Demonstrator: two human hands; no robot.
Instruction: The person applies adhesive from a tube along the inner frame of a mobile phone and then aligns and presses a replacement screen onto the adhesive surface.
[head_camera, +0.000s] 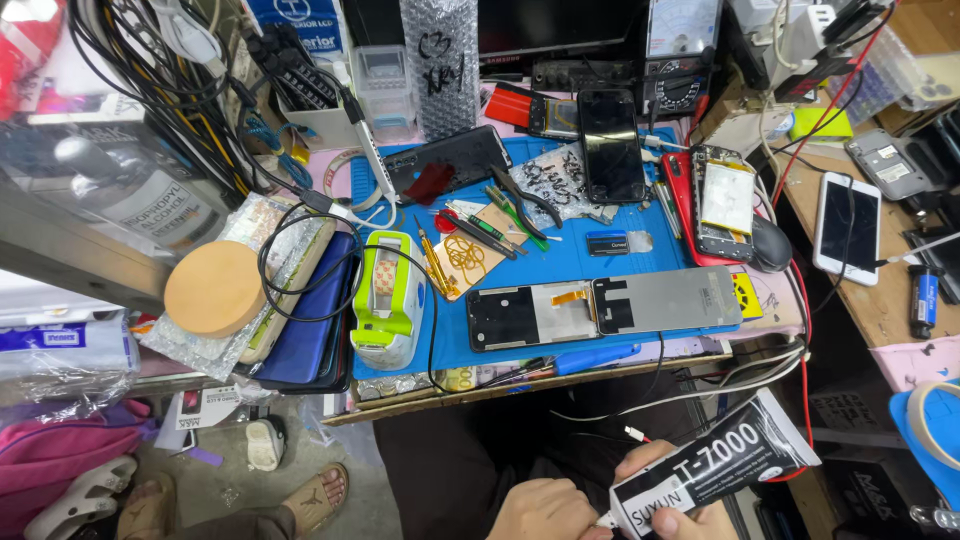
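Low in the head view, below the bench edge, my right hand (672, 505) grips a black-and-white glue tube (722, 462) that slants up to the right. My left hand (545, 510) is closed at the tube's nozzle end, fingers curled around its tip; the tip itself is hidden. Above them on the blue work mat (570, 255) lie a phone screen panel (530, 317) and a grey metal phone frame (668, 299), joined side by side near the mat's front edge.
A green-and-white tape dispenser (388, 295) stands at the mat's left. Tweezers, screwdrivers, a black phone (611, 145) and an opened red phone (718, 205) crowd the back. A white phone (848, 233) lies on the right bench. Cables hang left; sandalled feet show below.
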